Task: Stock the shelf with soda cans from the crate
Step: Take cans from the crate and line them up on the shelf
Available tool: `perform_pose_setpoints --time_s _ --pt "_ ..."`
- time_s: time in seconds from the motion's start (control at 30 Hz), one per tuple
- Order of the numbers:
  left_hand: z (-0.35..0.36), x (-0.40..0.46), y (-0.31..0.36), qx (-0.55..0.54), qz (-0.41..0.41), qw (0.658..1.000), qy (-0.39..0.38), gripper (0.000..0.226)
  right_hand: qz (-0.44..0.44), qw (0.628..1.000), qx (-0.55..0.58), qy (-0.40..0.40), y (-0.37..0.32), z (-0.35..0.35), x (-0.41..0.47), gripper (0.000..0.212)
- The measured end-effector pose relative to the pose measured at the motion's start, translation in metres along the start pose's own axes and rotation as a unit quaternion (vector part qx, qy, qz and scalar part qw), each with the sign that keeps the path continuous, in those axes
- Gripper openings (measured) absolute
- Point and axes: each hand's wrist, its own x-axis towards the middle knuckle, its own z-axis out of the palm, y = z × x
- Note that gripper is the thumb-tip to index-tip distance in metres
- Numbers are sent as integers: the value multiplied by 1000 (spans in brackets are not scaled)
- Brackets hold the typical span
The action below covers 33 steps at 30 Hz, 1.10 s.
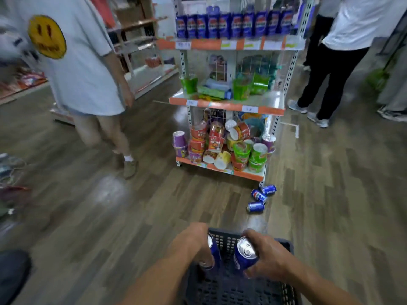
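Two Pepsi cans (244,254) gripped above crate (231,289).

Five loose soda cans (256,206) — perhaps ten shelved — one crate (231,287)

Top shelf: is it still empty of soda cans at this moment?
No, the top shelf already carries a full row of blue soda cans, while each hand grips one more can over the crate.

The soda can (244,254) in my right grip (267,256) is glossy blue metal with a bright silver top. Under it my crate (233,287) is dark matt plastic lattice. The floor (132,216) is wood-grain plank with a sheen. The shelf (226,104) is pale painted metal edged with orange strips.
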Motion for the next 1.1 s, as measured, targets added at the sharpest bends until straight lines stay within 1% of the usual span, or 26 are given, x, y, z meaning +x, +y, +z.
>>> perform_pose_setpoints --time_s 0.07,0.13,0.2,0.3,0.4,0.53,0.6,0.7,0.87,1.0,1.1 --pt "-43 -27 5 23 5 1000 18 63 -12 1000 -10 7 -32 -33 -12 64" --pt "-82 -51 12 41 7 999 35 62 -22 999 -27 19 -64 -64 -23 67" --pt "-118 -70 20 56 10 997 45 65 -30 999 -20 37 -90 -93 -32 69" --pt "-162 -93 32 77 17 995 64 69 -51 997 -12 59 -117 -128 -41 63" --pt "-193 -105 44 88 14 993 81 65 -51 996 -4 70 -135 -161 -43 63" --pt "-223 -110 59 88 7 992 88 69 -61 996 -3 60 -146 -202 -37 71" --pt "-234 -108 67 90 5 992 91 73 -62 996 -4 67 -147 -218 -32 74" --pt "-249 -104 80 95 3 991 95 74 -74 993 -16 86 -147 -240 -23 70" --pt "-276 -92 91 75 11 991 108 76 -77 992 0 103 -153 -269 -4 62" --pt "-301 -78 96 69 15 991 114 75 -76 989 9 123 -158 -283 15 60" --pt "-325 -66 97 69 18 990 125 74 -70 989 10 132 -163 -291 33 64"
